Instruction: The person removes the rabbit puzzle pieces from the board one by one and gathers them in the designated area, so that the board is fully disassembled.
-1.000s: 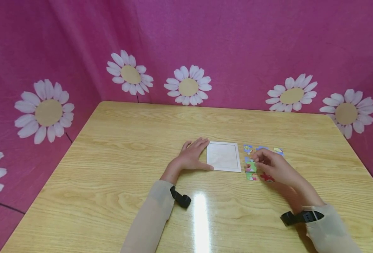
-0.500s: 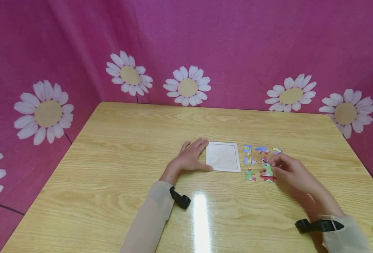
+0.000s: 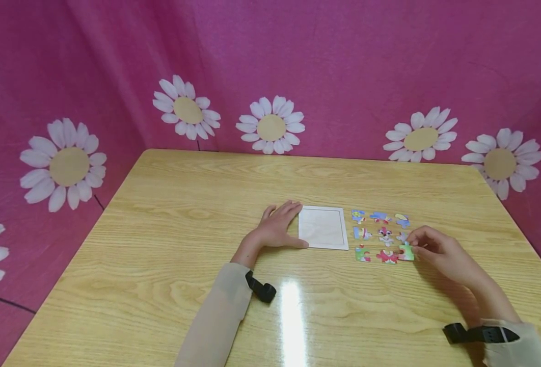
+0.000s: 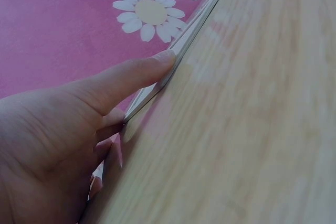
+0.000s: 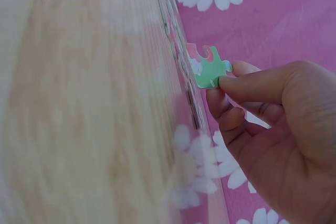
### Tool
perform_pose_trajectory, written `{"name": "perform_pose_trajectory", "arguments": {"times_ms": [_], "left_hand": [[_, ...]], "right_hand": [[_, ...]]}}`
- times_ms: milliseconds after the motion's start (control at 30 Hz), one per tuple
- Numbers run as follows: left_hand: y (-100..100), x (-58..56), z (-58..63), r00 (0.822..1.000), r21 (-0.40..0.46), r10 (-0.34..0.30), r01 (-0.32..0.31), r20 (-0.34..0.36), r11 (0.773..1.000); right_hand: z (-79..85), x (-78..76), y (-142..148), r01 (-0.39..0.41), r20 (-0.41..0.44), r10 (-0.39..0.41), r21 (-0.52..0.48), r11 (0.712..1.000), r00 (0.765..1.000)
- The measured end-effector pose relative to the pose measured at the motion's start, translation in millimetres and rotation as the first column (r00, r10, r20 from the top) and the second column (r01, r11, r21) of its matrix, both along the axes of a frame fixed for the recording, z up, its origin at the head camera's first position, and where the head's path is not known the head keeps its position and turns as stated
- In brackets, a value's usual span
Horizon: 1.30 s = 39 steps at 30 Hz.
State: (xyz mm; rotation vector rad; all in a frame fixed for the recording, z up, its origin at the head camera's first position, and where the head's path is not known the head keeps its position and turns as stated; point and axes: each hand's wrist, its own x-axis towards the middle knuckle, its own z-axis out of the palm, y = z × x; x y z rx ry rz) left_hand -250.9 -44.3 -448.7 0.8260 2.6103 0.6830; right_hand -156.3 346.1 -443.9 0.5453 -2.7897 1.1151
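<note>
Between thumb and fingers my right hand (image 3: 444, 255) pinches a green jigsaw puzzle piece (image 5: 210, 70), tilted up close to the table in the right wrist view. In the head view this piece is at the lower right corner of several spread puzzle pieces (image 3: 385, 235), which form rows with small gaps. My left hand (image 3: 277, 227) rests with spread fingers at the left edge of a white square puzzle frame (image 3: 322, 228). In the left wrist view its thumb (image 4: 164, 59) lies on the frame's rim.
The wooden table (image 3: 197, 214) carries the frame, with the puzzle pieces just to its right. A pink cloth (image 3: 344, 66) with white flowers hangs behind and at the left. Black straps with small cameras sit on both wrists.
My right hand has carried the green puzzle piece rightward, from over the left column of pieces, past the middle one, to the lower right. The left hand and the frame have stayed put.
</note>
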Motion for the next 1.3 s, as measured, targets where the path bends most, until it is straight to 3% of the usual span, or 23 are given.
{"name": "perform_pose_trajectory", "arguments": {"times_ms": [500, 1300], "left_hand": [[-1.6, -1.0, 0.2, 1.000, -0.005, 0.004, -0.004, -0.003, 1.000], [-1.3, 0.1, -1.9, 1.000, 0.002, 0.004, -0.004, -0.003, 1.000]], "right_hand": [[-4.4, 2.4, 15.1, -0.006, 0.049, 0.009, -0.065, 0.998, 0.999], [-10.7, -1.1, 21.5, -0.035, 0.095, 0.032, 0.031, 0.999, 0.995]]}}
